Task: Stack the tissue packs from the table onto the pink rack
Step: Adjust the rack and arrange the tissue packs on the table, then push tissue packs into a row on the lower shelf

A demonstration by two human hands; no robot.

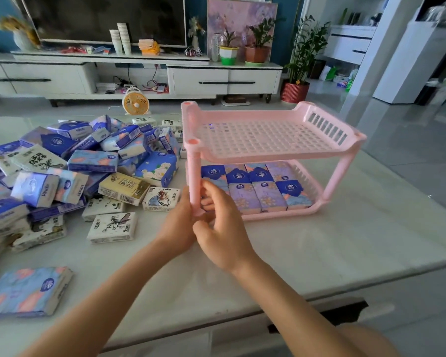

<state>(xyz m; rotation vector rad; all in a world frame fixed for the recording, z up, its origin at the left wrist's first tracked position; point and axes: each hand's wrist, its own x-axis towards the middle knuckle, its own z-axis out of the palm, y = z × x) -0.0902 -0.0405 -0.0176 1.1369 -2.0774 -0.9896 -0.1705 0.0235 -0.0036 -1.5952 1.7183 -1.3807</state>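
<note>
Where the loose packs lie: left half of the frame, on the pale tabletop (332, 243).
Lone pack (29, 292): lower left corner, blue with pink blotches, lying flat and apart from the rest.
Heap of tissue packs (88, 161): left of centre, mostly blue and lilac wrappers, piled on one another at many angles.
White packs (112, 226): at the heap's near edge, printed with ink drawings, lying flat just left of the hands.
Fan (135, 101): small, orange and white, beyond the far side of the heap.
TV cabinet (224, 78): white, across the top of the frame.
Left hand (180, 222): centre of the frame, fingers curled round the foot of the post from its left side.
Post (194, 176): near-left leg of the rack, upright, its foot hidden between the two hands.
Right hand (222, 228): pressed against the left hand, thumb laid on the post, fingers curled in under its foot, grasping it.
Pink rack (281, 158): right of centre, standing on the tabletop, two tiers.
Upper tier (263, 140): lattice floor with a slatted wall at its right end.
Lower tier (278, 215): holds the stacked packs (258, 194), blue and lilac, set side by side in two rows.
Potted plant (298, 81): upper right, in a red pot on the floor.
</note>
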